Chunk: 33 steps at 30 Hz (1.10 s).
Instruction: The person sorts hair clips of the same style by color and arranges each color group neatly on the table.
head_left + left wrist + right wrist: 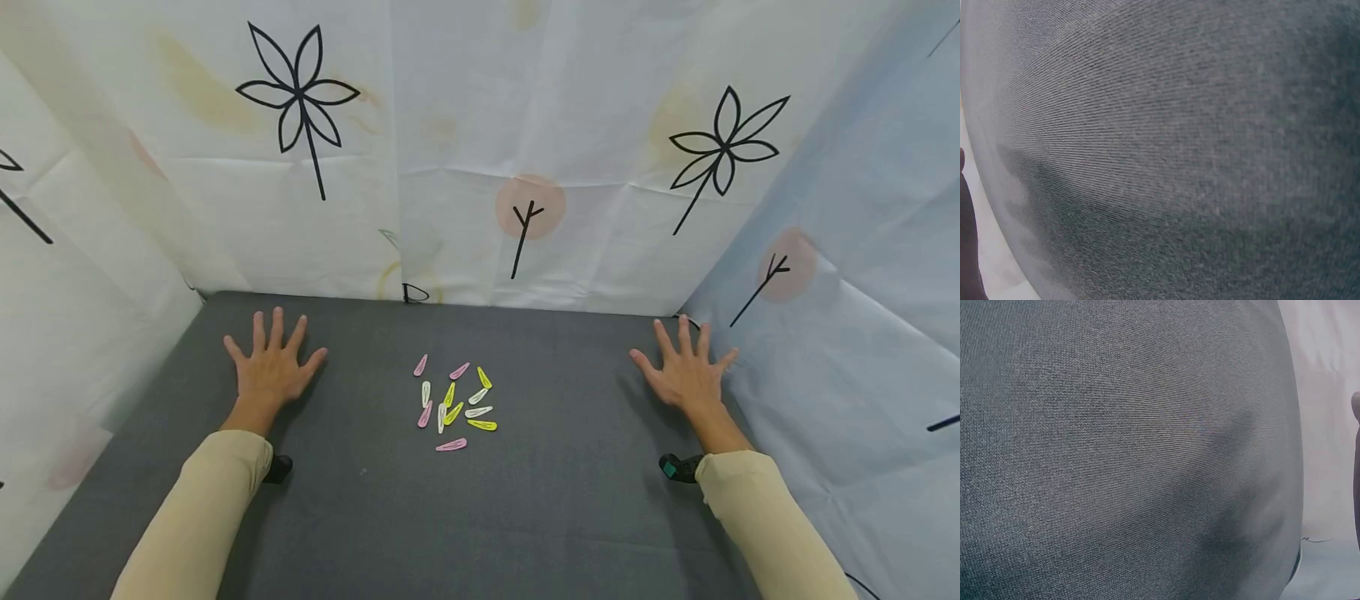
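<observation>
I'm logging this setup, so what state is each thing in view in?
Four pink teardrop hair clips: lying loose, scattered.
Four yellow teardrop hair clips: lying loose, scattered.
Four white teardrop hair clips: lying loose, scattered.
All clips, snapped or open: too small to tell.
Dark grey cloth table cover: spread flat.
White printed cloth backdrop: hanging, creased.
Left bare hand: fingers spread, empty.
Right bare hand: fingers spread, empty.

Beyond the dark grey table (555,517) hangs pale cloth (465,100) printed with a black flower (298,92) at left, a second flower (724,150) at right, a twig (522,237) between.
</observation>
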{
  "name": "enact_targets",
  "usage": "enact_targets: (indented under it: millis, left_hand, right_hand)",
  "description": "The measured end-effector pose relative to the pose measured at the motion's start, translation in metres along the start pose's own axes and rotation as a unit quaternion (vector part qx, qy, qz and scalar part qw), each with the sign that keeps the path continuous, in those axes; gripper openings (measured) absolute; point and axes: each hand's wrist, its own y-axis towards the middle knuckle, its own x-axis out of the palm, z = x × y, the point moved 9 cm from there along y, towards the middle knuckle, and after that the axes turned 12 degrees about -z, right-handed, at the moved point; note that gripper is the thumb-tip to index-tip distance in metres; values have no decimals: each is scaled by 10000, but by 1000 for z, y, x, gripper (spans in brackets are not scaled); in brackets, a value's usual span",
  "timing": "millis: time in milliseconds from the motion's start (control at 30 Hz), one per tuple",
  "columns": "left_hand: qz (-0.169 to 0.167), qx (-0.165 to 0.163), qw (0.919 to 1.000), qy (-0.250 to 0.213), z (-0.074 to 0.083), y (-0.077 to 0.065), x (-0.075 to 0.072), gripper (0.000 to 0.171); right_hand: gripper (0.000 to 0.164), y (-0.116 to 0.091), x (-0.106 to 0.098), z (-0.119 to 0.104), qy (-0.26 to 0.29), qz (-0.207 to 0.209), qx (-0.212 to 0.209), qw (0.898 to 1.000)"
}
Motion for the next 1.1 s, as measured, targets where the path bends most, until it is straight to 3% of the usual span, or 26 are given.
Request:
enact_targets:
  millis: [267, 833, 1100]
  left_hand:
    - [-21, 71, 10000, -26, 1, -2, 4, 79]
    - [4, 369, 9991, 202, 21, -9, 7, 78]
    - [116, 754, 9966, 295, 40, -18, 11, 75]
  right_hand:
    - [87, -2, 2, -1, 15, -42, -29, 10000]
    - [83, -9, 8, -13, -153, -64, -203, 9997]
    - [83, -13, 13, -24, -195, -112, -349, 9991]
